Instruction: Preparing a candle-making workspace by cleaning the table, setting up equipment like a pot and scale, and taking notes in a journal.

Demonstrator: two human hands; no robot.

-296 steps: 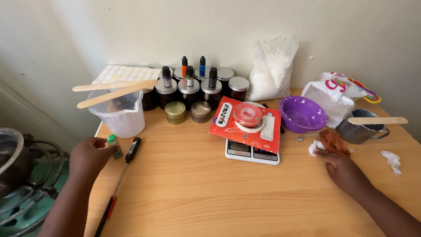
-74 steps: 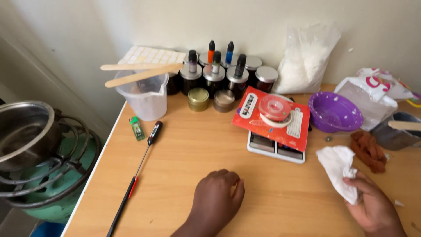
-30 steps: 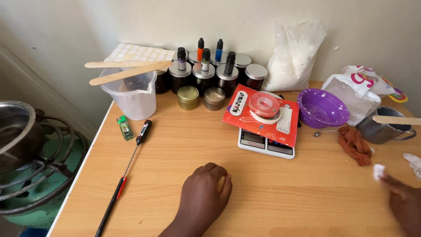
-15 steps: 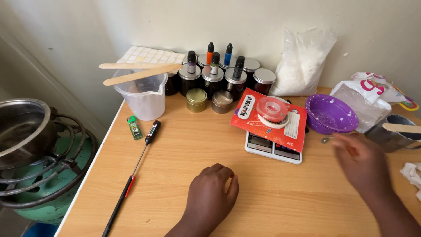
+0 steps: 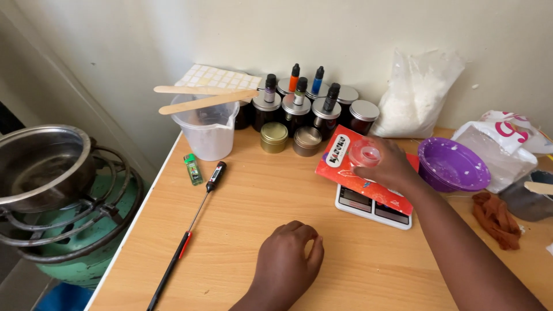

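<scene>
Gripping clear tape roll [image 5: 365, 154], right hand [image 5: 387, 167] above red packet [image 5: 363, 173].

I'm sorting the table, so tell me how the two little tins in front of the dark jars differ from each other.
The left tin has a shiny gold lid and body; the right tin looks duller and darker, more bronze-brown. The left tin stands nearer the clear plastic jug; the right tin stands nearer the red packet where the right hand rests. Both are low, round, lidded and upright, side by side on the wooden table.
</scene>
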